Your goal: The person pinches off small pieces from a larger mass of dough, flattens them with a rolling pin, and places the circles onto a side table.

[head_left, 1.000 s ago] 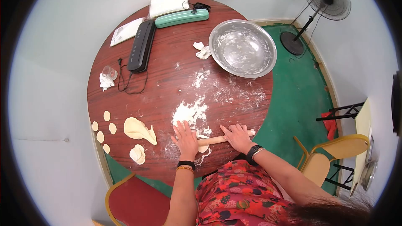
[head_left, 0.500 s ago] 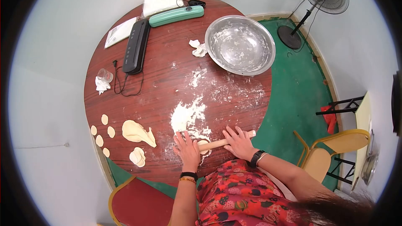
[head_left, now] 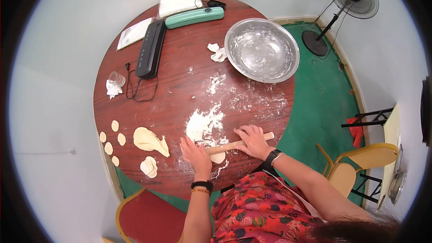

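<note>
A wooden rolling pin (head_left: pixel 227 147) lies slanted over a small dough round (head_left: pixel 218 158) near the table's front edge. My left hand (head_left: pixel 196 157) is over the pin's left end and covers it. Toward the other end, my right hand (head_left: pixel 253 141) grips the pin with bent fingers, leaving its tip out to the right. Loose flour (head_left: pixel 204 123) is spread just beyond the pin. To the left of my left hand are a large piece of dough (head_left: pixel 150 140) and a small stack of dough rounds (head_left: pixel 149 167).
Several flat dough rounds (head_left: pixel 109 148) lie at the table's left edge. A metal basin (head_left: pixel 262 50) stands at the back right. Farther left are a black sealer-like appliance (head_left: pixel 150 49) with a cord, a teal case (head_left: pixel 195 17) and a glass (head_left: pixel 117 79).
The rolling pin has moved away from my body across the dough round, uncovering its near side. Both hands went with it, and my right fingers are more bent. The view shifted slightly.
</note>
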### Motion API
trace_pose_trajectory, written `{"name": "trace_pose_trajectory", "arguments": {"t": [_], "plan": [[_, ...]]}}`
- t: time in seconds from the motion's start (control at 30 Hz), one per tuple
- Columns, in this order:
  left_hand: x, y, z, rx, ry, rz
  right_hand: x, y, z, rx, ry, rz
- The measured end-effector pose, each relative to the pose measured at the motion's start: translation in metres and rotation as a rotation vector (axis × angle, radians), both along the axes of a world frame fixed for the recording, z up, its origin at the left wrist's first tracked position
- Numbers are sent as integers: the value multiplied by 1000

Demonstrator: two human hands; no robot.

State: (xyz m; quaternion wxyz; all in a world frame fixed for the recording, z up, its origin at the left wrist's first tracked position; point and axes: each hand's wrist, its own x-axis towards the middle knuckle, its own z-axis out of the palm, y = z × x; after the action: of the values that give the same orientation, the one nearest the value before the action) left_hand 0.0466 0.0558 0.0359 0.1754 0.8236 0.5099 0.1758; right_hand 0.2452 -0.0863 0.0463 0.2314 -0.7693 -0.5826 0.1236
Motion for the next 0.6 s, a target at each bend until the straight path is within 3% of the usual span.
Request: {"name": "trace_pose_trajectory", "arguments": {"t": [0.1,0.3,0.4,0.6], "plan": [[-31,-31,-22,29,-123,-74,2,-8,-15,-109,57,169],[-31,-58,-27,-224,-276,131,4,-8,-25,-82,32,121],[-27,-51,-24,-79,-126,-18,7,-8,-17,-78,95,42],[-12,-52,-15,-197,-21,76,10,-18,-14,-5,173,-86]]}}
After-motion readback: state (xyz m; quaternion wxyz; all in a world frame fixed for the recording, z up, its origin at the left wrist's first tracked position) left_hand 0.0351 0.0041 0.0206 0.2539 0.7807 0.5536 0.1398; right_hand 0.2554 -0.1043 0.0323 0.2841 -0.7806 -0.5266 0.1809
